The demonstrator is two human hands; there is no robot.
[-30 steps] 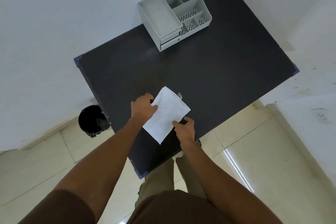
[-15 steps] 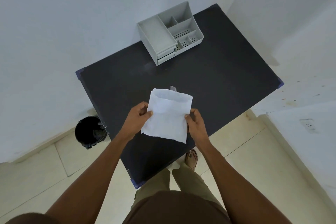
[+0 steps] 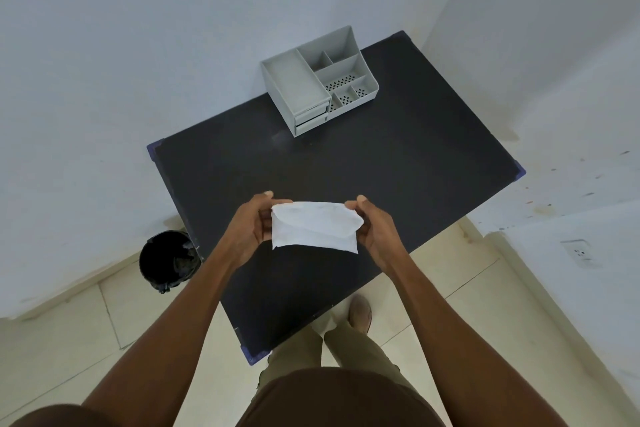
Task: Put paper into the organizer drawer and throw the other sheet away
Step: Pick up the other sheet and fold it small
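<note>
We hold the paper (image 3: 313, 225) above the near part of the dark table (image 3: 398, 177), folded over, its long axis running side to side between our hands. The left hand (image 3: 254, 222) pinches its left edge and the right hand (image 3: 372, 224) pinches its right edge, so both are closed on the sheet. The organizer (image 3: 317, 83) sits straight ahead at the far edge of the table, against the wall, well apart from the paper. Its two drawers (image 3: 311, 120) face us on its left side and look shut. We judge the left hand slightly better placed to pull one open. The bin (image 3: 169, 260) stands on the floor to our left, beside the table.
</note>
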